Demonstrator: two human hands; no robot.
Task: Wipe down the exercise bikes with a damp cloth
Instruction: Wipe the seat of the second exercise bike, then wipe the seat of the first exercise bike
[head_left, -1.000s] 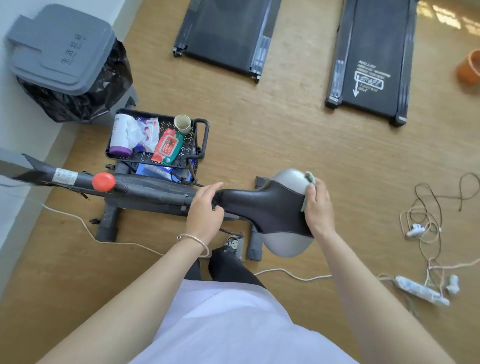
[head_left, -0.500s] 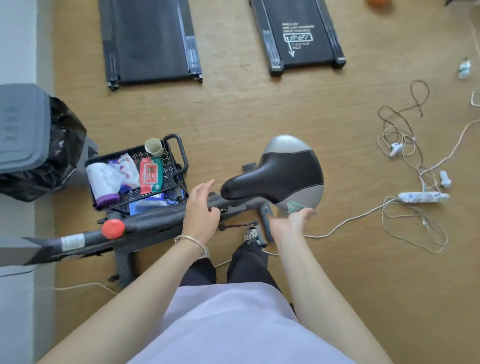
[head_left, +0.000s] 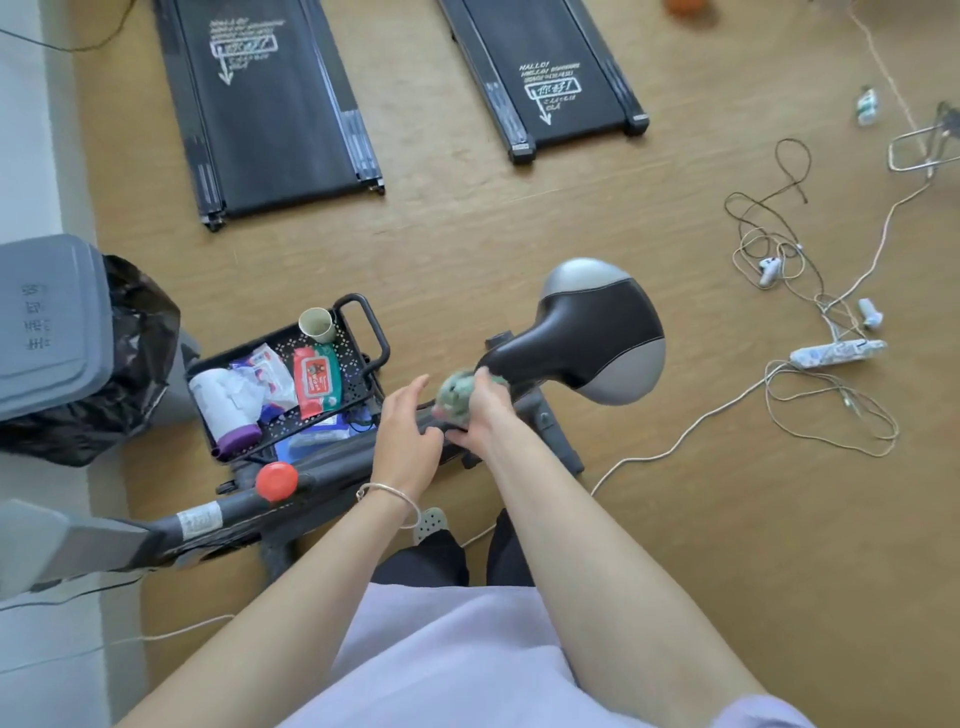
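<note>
The exercise bike's black and grey saddle (head_left: 597, 338) stands out at mid frame, on a dark frame bar (head_left: 244, 512) that carries a red knob (head_left: 277, 481). My right hand (head_left: 480, 410) grips a bunched green cloth (head_left: 457, 389) pressed against the narrow nose of the saddle. Just left of it, my left hand (head_left: 408, 436) rests on the frame bar, fingers spread and holding nothing; a bracelet circles its wrist.
A black cart tray (head_left: 358, 384) with wipes, a roll and a cup stands behind the bike. A grey bin (head_left: 47, 322) with a black bag is at the left. Two treadmills (head_left: 270, 104) lie ahead. Loose cables and a power strip (head_left: 831, 353) lie at the right.
My right hand came from the saddle's wide rear, passed under its near side, and now holds the cloth at the saddle's nose. The left hand stayed on the frame.
</note>
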